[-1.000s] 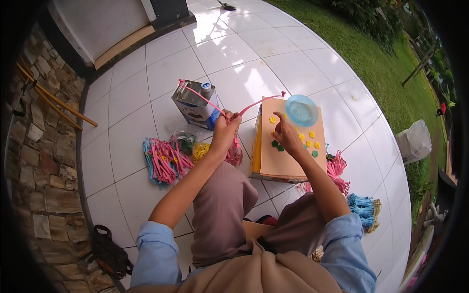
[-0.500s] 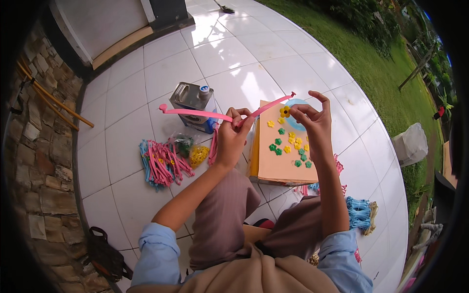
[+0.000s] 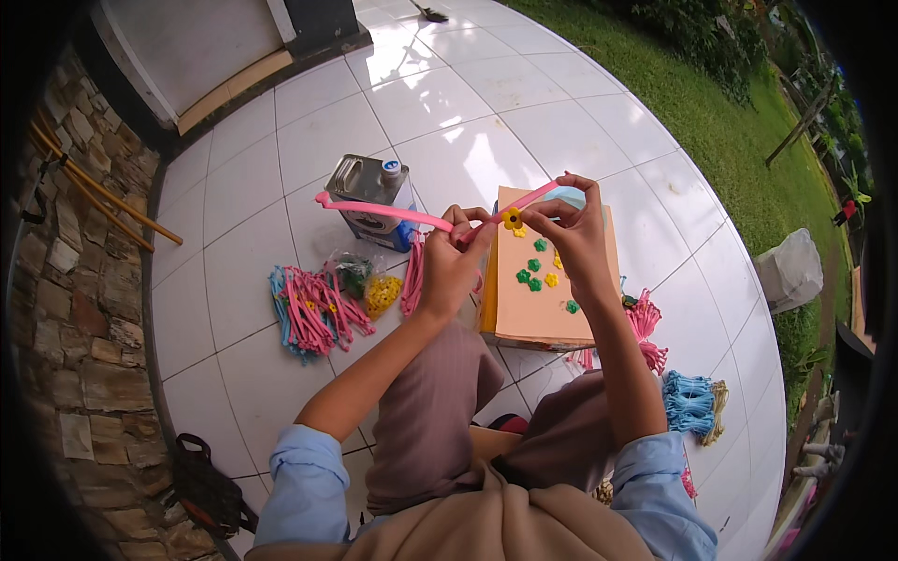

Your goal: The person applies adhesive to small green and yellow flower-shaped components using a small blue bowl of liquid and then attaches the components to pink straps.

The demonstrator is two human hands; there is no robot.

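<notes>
Now the long pink strip (image 3: 393, 213) is up in the air in front of the person, level and a little bent, and a small yellow flower (image 3: 512, 219) sits right on it, between the two hands. Half a second ago the strip was up too, but the right hand was open and spread above the board; one second ago both hands were low, down at the board. So the right hand has picked a flower and brought it to the strip, and it looks like the flower is being stuck on. The left hand (image 3: 456, 262) is closed around the strip, pinching it just left of the flower. The right hand (image 3: 572, 229) pinches the flower and the far end of the strip with its fingertips. Under the right hand lies an orange board (image 3: 561, 309) with more little green and yellow flowers (image 3: 533, 273) on it. Beyond the left hand stands a metal can (image 3: 367, 192) with a blue cap. Down to the left of that hand lie two small bags of bits (image 3: 369, 285) and a heap of pink and blue strips (image 3: 313, 313). Near the right elbow lie pink tassels (image 3: 645, 332) and blue tassels (image 3: 690, 404).
</notes>
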